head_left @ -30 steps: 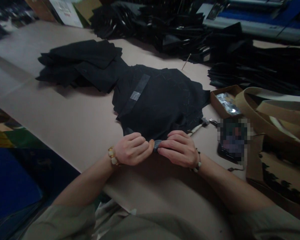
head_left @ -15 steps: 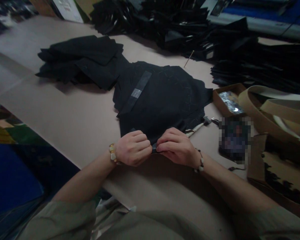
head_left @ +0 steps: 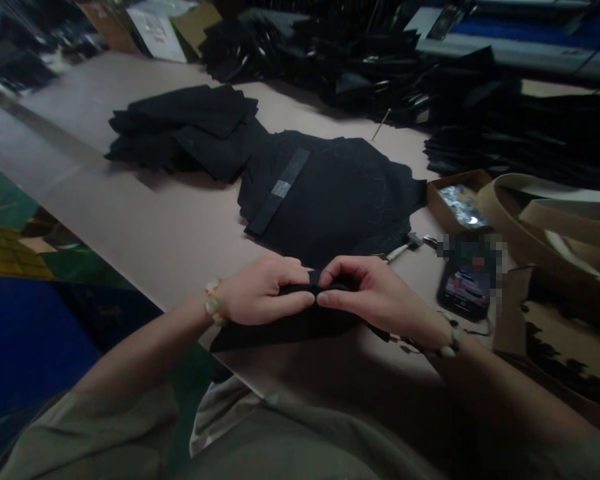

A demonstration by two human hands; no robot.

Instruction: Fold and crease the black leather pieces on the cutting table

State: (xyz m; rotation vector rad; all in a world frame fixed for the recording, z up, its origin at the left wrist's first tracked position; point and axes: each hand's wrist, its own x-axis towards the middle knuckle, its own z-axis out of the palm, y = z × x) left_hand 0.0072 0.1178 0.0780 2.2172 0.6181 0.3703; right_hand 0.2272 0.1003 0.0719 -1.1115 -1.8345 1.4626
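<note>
At the far left, the table (head_left: 130, 220) runs away in a pale strip, its near edge cutting diagonally past a blue and green floor area. A stack of folded black fabric (head_left: 185, 130) lies on it, well behind the hands. Just right of that stack spreads a larger black garment piece (head_left: 340, 200), with a dark strip (head_left: 279, 192) lying slantwise across its left part and a small grey patch on the strip.

In front of that, the left hand (head_left: 260, 297) is closed, thumb and fingers pinching the top edge of a small black fabric piece (head_left: 280, 327) that hangs down from the grip toward the table edge. The right hand (head_left: 375, 300) meets it from the other side, fingertips pressed together on the same edge, so the two hands touch at the fingertips. The light is dim, so whether the piece is one layer or folded double is hard to tell.

Right of the hands a small hammer (head_left: 403, 248) lies on the table, near a phone (head_left: 465, 283) with a lit screen. Behind the phone sits an open cardboard box (head_left: 437, 203) holding shiny bits, and at the far right, tan paper patterns (head_left: 555, 227) curl over one another. Stacks of black cut pieces (head_left: 520, 133) fill the back.
</note>
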